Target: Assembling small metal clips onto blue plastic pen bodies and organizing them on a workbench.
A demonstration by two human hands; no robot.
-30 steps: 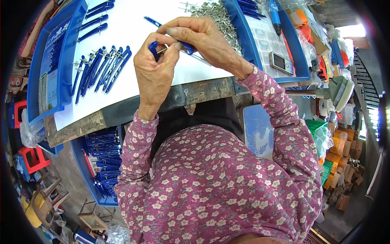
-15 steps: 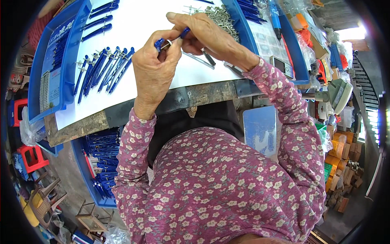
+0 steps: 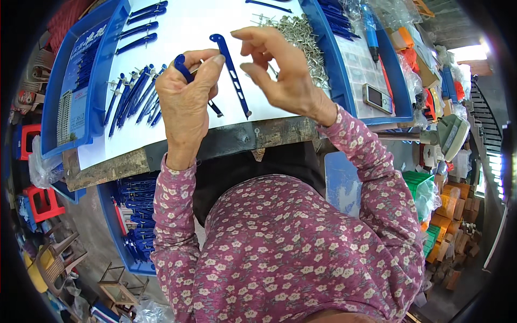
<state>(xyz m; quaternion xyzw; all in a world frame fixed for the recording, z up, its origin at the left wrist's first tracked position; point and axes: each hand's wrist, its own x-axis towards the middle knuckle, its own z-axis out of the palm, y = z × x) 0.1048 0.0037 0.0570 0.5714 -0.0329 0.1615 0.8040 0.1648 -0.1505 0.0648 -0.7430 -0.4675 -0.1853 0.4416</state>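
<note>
Left hand grips blue compass leg — seemingly metal-tipped.

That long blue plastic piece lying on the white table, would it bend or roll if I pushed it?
The blue plastic arm looks thin and flat, so it would probably slide, not roll. It seems light and fairly stiff, lying straight on the white tabletop.

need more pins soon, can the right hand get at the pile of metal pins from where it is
Probably yes: the right hand is open, holds nothing, and hovers just beside the pile of metal pins, with nothing between them.
</note>
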